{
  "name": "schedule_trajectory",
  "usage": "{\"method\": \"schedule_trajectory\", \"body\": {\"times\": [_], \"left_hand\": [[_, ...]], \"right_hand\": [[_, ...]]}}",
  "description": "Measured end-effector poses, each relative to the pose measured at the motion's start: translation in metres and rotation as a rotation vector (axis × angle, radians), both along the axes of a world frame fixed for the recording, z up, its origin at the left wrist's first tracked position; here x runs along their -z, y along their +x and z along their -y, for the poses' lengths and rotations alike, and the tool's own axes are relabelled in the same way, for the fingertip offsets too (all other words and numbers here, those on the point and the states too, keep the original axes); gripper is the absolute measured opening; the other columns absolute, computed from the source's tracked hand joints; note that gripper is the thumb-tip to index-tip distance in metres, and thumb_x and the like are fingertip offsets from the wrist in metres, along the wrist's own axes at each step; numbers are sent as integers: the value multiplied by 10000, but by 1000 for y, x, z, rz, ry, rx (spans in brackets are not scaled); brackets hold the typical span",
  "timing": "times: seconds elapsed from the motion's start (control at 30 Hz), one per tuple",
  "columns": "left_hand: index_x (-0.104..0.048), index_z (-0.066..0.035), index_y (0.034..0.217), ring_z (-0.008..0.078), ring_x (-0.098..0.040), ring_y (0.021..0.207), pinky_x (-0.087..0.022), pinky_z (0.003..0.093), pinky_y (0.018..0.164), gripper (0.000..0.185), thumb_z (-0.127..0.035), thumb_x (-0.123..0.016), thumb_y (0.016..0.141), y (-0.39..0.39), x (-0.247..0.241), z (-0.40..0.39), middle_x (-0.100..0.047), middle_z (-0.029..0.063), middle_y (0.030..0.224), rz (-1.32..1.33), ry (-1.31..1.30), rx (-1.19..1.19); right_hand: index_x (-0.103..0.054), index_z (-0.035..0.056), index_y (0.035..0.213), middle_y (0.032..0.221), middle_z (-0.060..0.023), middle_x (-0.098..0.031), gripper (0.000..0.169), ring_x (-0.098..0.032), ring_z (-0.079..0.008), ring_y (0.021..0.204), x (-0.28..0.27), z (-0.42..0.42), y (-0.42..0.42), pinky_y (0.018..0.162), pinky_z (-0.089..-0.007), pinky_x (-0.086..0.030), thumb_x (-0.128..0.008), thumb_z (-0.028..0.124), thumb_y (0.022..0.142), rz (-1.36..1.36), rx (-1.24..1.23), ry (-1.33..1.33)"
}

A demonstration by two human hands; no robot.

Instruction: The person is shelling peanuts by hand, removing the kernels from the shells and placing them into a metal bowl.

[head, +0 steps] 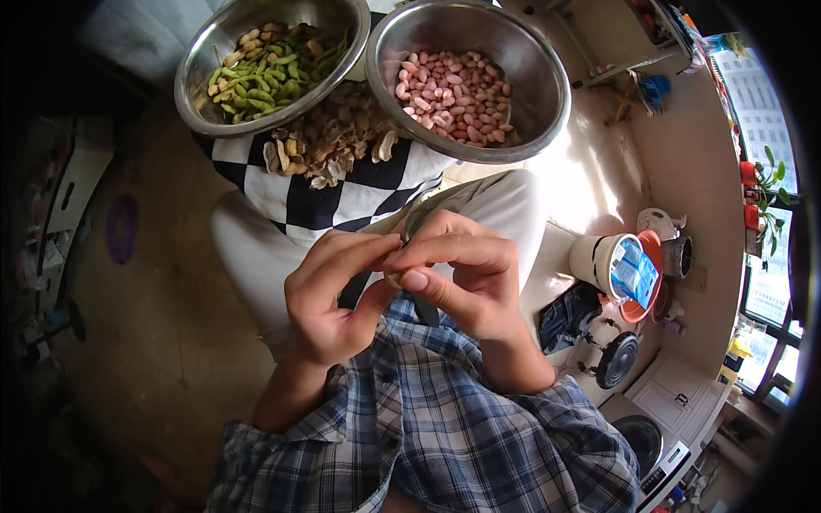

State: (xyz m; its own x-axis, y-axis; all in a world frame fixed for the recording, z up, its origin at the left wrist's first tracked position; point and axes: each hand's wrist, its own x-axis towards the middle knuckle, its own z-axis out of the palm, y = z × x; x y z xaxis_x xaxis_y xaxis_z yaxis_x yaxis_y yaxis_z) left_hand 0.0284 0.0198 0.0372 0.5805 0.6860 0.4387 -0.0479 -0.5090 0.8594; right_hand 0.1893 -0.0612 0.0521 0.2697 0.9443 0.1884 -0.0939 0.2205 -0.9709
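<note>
My left hand (pixel 330 295) and my right hand (pixel 471 272) meet above my lap, fingertips and thumbs pinched together. Between them is a small tan piece, apparently a peanut pod (pixel 393 278), mostly hidden by the fingers. Beyond my knees, a steel bowl (pixel 321 16) on the left contains green soybean pods (pixel 266 90) and some unshelled peanuts (pixel 250 42). The steel bowl (pixel 420 32) on the right holds shelled pink peanuts (pixel 455 96). Broken peanut shells (pixel 346 128) lie heaped between and in front of the bowls, on a black-and-white checkered cloth (pixel 314 202).
To my right on the floor stand a cream bucket (pixel 585 260) with a blue packet (pixel 632 272) on it, an orange basin (pixel 653 243) and dark folded cloth (pixel 564 317). A round black-topped stool (pixel 617 360) is nearby. A purple ring (pixel 122 227) lies at left.
</note>
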Motion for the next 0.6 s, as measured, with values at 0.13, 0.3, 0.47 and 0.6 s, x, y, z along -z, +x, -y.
{"method": "schedule_trajectory", "body": {"times": [0.13, 0.3, 0.47, 0.6], "left_hand": [[-681, 65, 1078, 221, -677, 766, -520, 309, 687, 365, -189, -792, 841, -4, -3, 1, -719, 121, 897, -9, 109, -18], [-682, 30, 1081, 243, -690, 805, -542, 324, 713, 316, -120, -788, 824, 0, 0, 5, -722, 123, 934, 63, 120, -35], [-682, 26, 1080, 225, -663, 794, -529, 312, 727, 296, -94, -780, 827, -1, -3, 4, -702, 103, 884, 40, -20, 0], [-683, 42, 1049, 231, -662, 785, -529, 312, 727, 267, -122, -761, 853, 1, -2, 11, -700, 111, 888, 91, -112, 15]], "right_hand": [[-761, 12, 925, 784, -43, -664, 108, -605, -137, 748, 4, 1, -3, 725, -266, -497, -777, 46, 824, 9, -8, 9], [-706, -20, 1032, 851, -56, -644, 214, -617, -116, 778, 11, 6, -5, 712, -252, -515, -770, 60, 844, -92, -40, 5], [-550, -30, 1288, 1074, -94, -597, 577, -625, -161, 865, 10, 5, -8, 735, -268, -537, -811, 153, 807, -41, -45, 55], [-584, -33, 1285, 1171, -153, -630, 606, -650, -200, 908, 16, 2, -10, 738, -285, -547, -827, 225, 794, 158, -52, 93]]}}
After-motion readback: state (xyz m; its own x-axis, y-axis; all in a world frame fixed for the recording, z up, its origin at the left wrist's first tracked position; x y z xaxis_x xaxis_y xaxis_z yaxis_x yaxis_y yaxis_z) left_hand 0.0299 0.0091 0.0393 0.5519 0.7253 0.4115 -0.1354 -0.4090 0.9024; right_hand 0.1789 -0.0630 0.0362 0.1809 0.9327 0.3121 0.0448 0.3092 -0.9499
